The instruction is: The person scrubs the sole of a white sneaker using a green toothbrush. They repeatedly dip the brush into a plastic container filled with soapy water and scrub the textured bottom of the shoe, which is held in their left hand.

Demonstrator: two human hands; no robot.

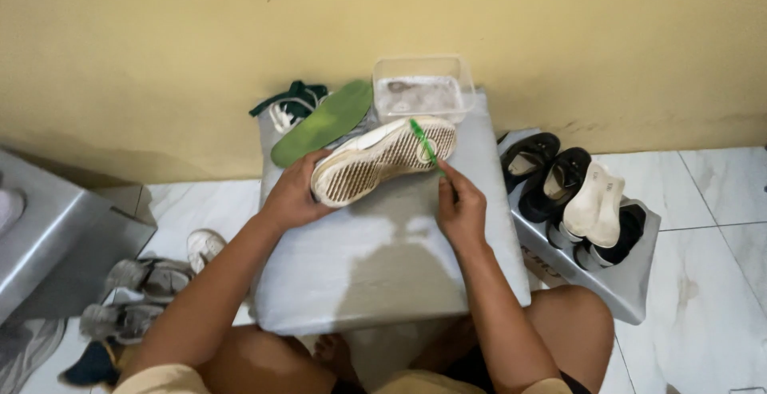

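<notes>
My left hand (pixel 294 194) grips a white sneaker (pixel 383 158) tipped on its side, with its ribbed sole facing me. It rests on a wet grey box top (pixel 375 258). My right hand (pixel 461 206) holds a green toothbrush (pixel 423 145) whose head lies against the sole near the toe end. A green insole (pixel 322 122) lies just behind the sneaker, next to a green-and-white shoe (pixel 289 105). At the back of the box top stands a clear plastic tub (pixel 422 88) of cloudy water.
A yellow wall rises right behind the box. To the right a lower grey box (pixel 623 278) carries black shoes (pixel 551 177) and a pale insole (pixel 595 202). On the left stand a metal box (pixel 48 230) and several worn shoes (pixel 148 282) on the white tiled floor.
</notes>
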